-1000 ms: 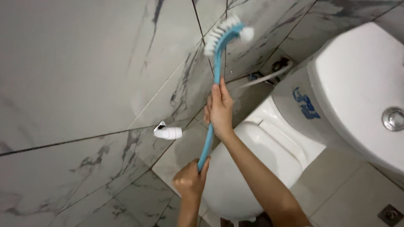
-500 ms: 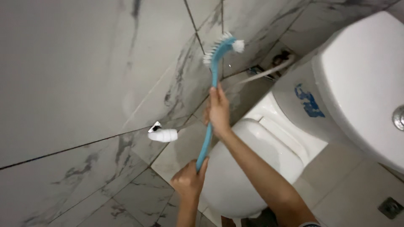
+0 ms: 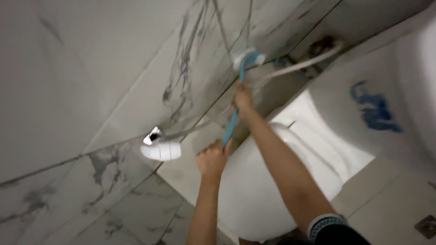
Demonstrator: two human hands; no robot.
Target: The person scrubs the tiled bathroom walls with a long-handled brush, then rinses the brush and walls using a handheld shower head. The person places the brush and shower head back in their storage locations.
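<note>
Both hands closed on a long blue brush (image 3: 235,117) in a marble-tiled bathroom corner. Left hand (image 3: 212,159) clenched around the low end of the handle, right hand (image 3: 243,96) wrapped around it higher up. Brush head (image 3: 247,59), white-bristled and blurred, pressed against the grey-veined wall tiles (image 3: 113,68) beside the toilet tank (image 3: 386,90). Bristles smeared by motion, hard to make out singly. Toilet (image 3: 272,181) with its lid down, so nothing of the bowl's contents visible; front edge cut off at the bottom of the frame. Tank cropped at the right, marked with a blue smudge (image 3: 374,109). White hose (image 3: 299,66) running along the wall behind the brush, its far end lost in shadow. White fitting (image 3: 160,149) on the wall left of the hands, shape unclear. Floor drain (image 3: 427,225) clipped at the lower right corner.
</note>
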